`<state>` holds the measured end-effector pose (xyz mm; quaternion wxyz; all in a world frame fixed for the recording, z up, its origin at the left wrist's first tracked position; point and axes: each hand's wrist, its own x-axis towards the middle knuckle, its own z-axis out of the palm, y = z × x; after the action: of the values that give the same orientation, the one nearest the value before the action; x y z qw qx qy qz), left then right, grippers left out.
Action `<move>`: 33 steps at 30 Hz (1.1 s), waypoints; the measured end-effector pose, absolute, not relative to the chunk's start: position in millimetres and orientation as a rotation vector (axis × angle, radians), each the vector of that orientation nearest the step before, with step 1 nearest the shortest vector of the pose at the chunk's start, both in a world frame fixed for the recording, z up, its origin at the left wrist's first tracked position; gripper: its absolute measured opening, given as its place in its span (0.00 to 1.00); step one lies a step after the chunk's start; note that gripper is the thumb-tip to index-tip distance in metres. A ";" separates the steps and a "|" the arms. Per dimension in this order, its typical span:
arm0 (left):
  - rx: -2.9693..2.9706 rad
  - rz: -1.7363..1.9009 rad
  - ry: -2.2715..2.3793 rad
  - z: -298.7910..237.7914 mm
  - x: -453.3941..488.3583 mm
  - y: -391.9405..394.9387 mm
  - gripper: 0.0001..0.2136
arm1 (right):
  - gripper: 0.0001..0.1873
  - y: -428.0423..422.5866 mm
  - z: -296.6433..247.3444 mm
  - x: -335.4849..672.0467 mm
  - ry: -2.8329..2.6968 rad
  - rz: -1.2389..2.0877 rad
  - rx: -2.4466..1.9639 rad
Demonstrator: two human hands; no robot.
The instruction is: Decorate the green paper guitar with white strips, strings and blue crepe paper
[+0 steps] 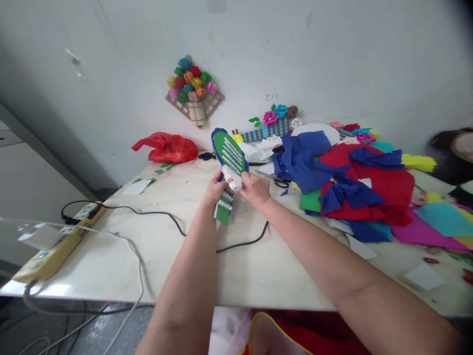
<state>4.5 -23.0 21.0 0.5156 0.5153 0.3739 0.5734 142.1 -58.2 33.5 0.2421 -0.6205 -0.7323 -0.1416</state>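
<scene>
Between my hands stands a green and blue paddle-shaped paper craft (pixel 229 152), tilted, with a rounded top and a narrow lower strip. Rows of white sticks or rolls line its green face. A small white figure with reddish spots (pixel 232 178) lies against its middle; its exact kind is unclear. My left hand (pixel 215 191) is closed at the left edge, thumb by the white figure. On the other side my right hand (pixel 256 187) is closed at the right edge, its fingertips partly hidden. A black cable (pixel 242 244) runs under my arms, and its end is hidden behind my right forearm.
Blue cloth-like sheets (pixel 306 158) and red ones (pixel 391 187) are heaped at the right, with black-handled scissors (pixel 281 182) beside them. A red plastic bag (pixel 173 148) lies at the back. At the left edge is a yellow power strip (pixel 55 251) with cables. Flower crafts (pixel 190 81) hang on the wall.
</scene>
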 end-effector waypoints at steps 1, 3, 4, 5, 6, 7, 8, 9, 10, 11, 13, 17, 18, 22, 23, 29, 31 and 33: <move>1.240 1.377 0.891 22.1 5.2 -24.5 0.31 | 0.13 -58.2 33.3 142.3 -2.006 -0.394 -1.686; 1.238 1.370 0.885 24.4 6.6 -27.4 0.30 | 0.13 -58.3 33.0 142.7 -2.011 -0.410 -1.658; 1.234 1.364 0.890 25.3 7.2 -28.5 0.30 | 0.13 -58.3 32.9 142.9 -2.010 -0.418 -1.644; 1.230 1.357 0.900 25.8 7.5 -29.3 0.30 | 0.12 -58.2 32.8 143.0 -2.007 -0.422 -1.636; 1.228 1.349 0.909 25.9 7.7 -29.6 0.30 | 0.12 -58.0 32.6 143.0 -2.005 -0.423 -1.630; 1.228 1.342 0.917 25.6 7.6 -29.6 0.30 | 0.12 -57.7 32.4 143.1 -2.001 -0.420 -1.628; 1.233 1.335 0.919 25.0 7.4 -29.1 0.30 | 0.12 -57.3 32.2 143.1 -1.999 -0.416 -1.626; 1.239 1.330 0.915 24.0 7.1 -28.4 0.30 | 0.12 -56.8 32.0 143.0 -1.996 -0.409 -1.626; 1.246 1.328 0.907 22.9 6.7 -27.5 0.29 | 0.12 -56.3 31.8 142.8 -1.992 -0.402 -1.627; 1.252 1.329 0.898 21.8 6.4 -26.6 0.29 | 0.12 -55.8 31.7 142.6 -1.987 -0.396 -1.629; 1.261 1.330 0.885 20.0 5.8 -25.0 0.29 | 0.13 -54.9 31.7 142.3 -1.979 -0.386 -1.638; 1.267 1.317 0.892 19.7 5.6 -24.2 0.29 | 0.13 -54.1 32.4 142.1 -1.975 -0.382 -1.642; 1.266 1.318 0.893 20.2 5.7 -24.5 0.29 | 0.13 -54.0 32.6 142.1 -1.975 -0.383 -1.638; 1.264 1.323 0.903 22.7 6.6 -26.1 0.28 | 0.13 -53.5 32.9 141.0 -1.964 -0.379 -1.649; 1.265 1.321 0.906 23.2 6.8 -26.6 0.28 | 0.13 -53.4 33.1 140.6 -1.963 -0.378 -1.655; 1.265 1.330 0.905 24.4 7.5 -27.8 0.29 | 0.14 -54.6 35.5 138.0 -1.965 -0.368 -1.679; 1.258 1.344 0.903 23.9 6.7 -26.8 0.30 | 0.14 -55.3 35.9 137.3 -1.967 -0.356 -1.681; 1.249 1.369 0.899 23.3 5.4 -25.2 0.31 | 0.14 -55.7 35.3 136.8 -1.972 -0.347 -1.676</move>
<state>5.4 -25.2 23.3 0.5150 0.5198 0.3742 0.5698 136.8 -55.7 35.3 0.2622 -0.6194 -0.7288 -0.1284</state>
